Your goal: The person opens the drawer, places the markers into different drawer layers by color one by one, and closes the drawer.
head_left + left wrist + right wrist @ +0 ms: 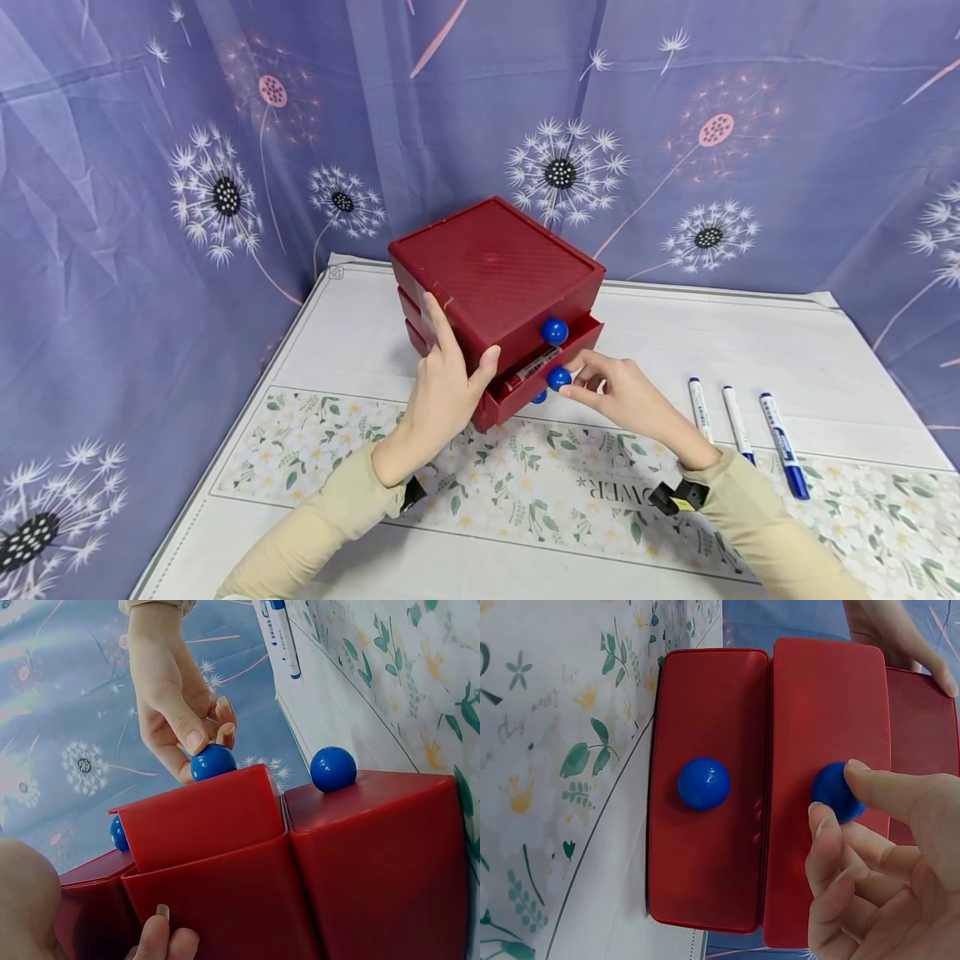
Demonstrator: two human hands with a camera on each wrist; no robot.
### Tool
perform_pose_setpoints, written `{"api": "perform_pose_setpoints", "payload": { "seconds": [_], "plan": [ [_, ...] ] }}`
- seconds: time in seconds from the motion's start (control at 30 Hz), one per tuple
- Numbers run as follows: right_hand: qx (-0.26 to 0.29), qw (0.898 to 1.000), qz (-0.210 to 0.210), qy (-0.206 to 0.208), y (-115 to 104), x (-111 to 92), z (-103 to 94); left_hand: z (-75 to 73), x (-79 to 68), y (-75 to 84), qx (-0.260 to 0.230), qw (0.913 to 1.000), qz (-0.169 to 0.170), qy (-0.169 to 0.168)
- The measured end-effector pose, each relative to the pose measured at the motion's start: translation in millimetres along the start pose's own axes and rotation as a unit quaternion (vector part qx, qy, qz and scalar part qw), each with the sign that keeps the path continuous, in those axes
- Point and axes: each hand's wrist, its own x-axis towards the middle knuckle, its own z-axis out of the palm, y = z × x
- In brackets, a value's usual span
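Note:
A dark red chest of drawers (491, 267) with round blue knobs stands on the table, turned at an angle. Its middle drawer (517, 402) is pulled partway out, and a red-capped marker (534, 368) lies inside. My right hand (618, 392) pinches that drawer's blue knob (836, 792) between thumb and fingers. Against the chest's left side and top front edge rests my left hand (444, 379), forefinger extended and thumb spread. In the left wrist view its fingertips (154, 937) touch the red side wall. The bottom drawer (705, 855) is closed.
Three white markers with blue caps lie right of the chest: a left one (701, 408), a middle one (738, 423) and a thicker right one (784, 446). A floral mat print (525, 483) runs across the table. Behind hangs a purple dandelion curtain (465, 108).

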Motion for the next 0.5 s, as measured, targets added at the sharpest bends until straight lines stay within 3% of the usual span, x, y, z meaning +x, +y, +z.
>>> {"api": "perform_pose_setpoints", "payload": {
  "seconds": [0.5],
  "plan": [
    [0.017, 1.0, 0.001, -0.007, 0.8, 5.0, 2.5, 0.0, -0.1, -0.1, -0.005, 1.0, 0.003, 0.001]
  ]
}}
